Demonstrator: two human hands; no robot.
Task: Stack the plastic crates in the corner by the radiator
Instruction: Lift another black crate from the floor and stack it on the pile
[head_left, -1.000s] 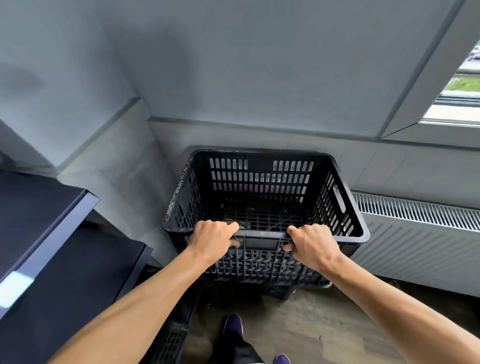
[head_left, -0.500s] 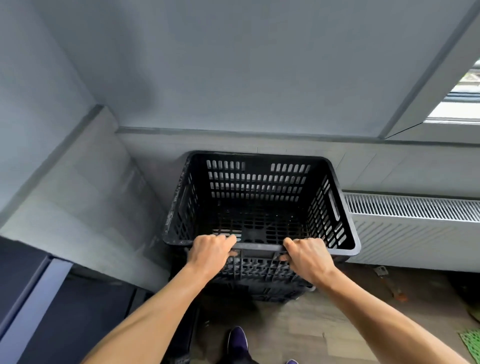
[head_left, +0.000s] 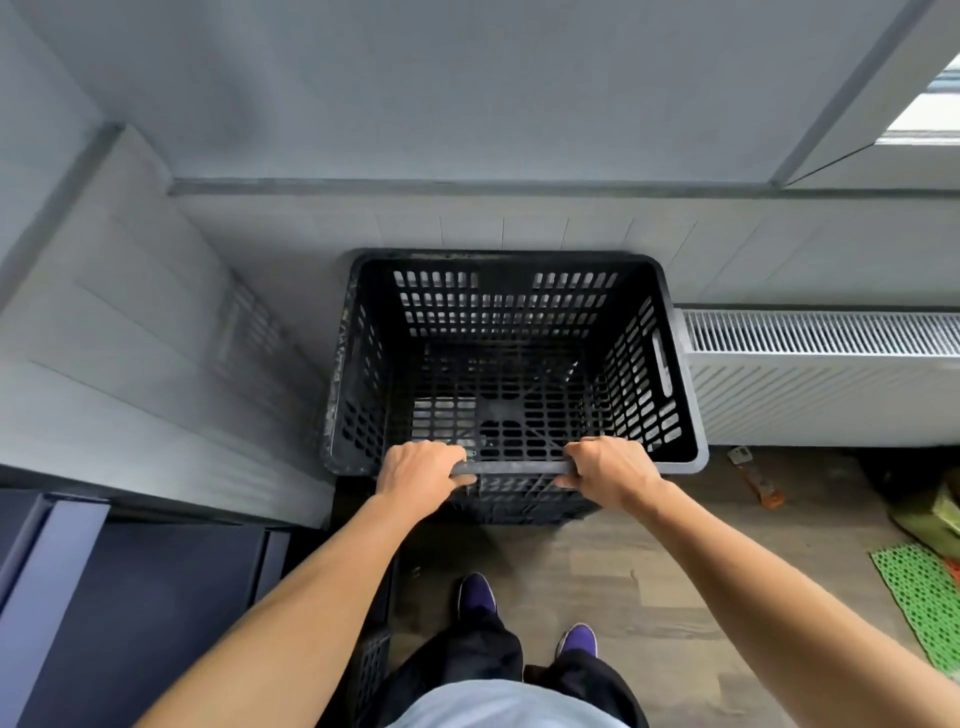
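Observation:
A black slotted plastic crate (head_left: 511, 322) sits in the corner, its far side against the grey wall and its right side beside the white radiator (head_left: 821, 374). It is empty and upright. It seems to rest on another black crate (head_left: 524, 506), of which only a strip shows under its near edge. My left hand (head_left: 423, 467) and my right hand (head_left: 613, 470) both grip the crate's near rim, fingers curled over it. A further black slotted crate edge (head_left: 374, 665) shows low down by my left leg.
A dark blue cabinet (head_left: 119, 613) stands at the left. The wood floor (head_left: 597, 571) lies under my purple shoes (head_left: 477, 595). A green perforated mat (head_left: 922, 597), a green bag (head_left: 930, 514) and a small orange-tipped tool (head_left: 756, 478) lie at the right. A window (head_left: 930, 114) is at the upper right.
The crate has come down lower into the corner beside the radiator, and the view has tilted down, so my legs and shoes now show. Both hands keep their grip on the near rim.

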